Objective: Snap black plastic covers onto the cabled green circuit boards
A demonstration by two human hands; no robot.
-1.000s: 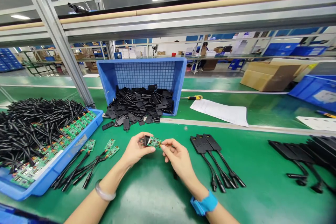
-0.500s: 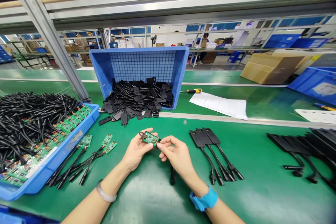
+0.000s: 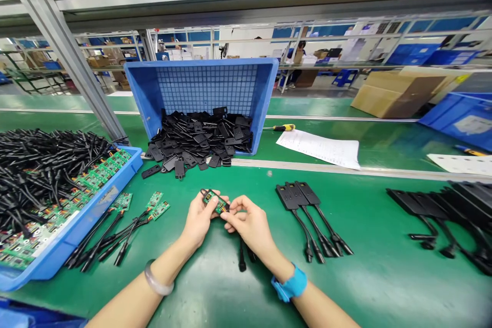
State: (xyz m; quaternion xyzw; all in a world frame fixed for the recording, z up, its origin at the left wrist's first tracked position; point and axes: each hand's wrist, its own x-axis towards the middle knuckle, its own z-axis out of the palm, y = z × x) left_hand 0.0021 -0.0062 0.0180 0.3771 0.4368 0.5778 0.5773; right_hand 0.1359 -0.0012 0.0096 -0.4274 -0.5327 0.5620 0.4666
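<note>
Left hand (image 3: pixel 197 223), its thumb now shifted onto the green board (image 3: pixel 220 205), pinches it with its case (image 3: pixel 227 207) (seemingly nearly seated), while the right hand (image 3: pixel 249 223) pinches at the wires (image 3: pixel 223 210).

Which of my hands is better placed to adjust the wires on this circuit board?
Probably your right hand: it is right beside the wires, while your left hand holds the circuit board toward its other end.
</note>
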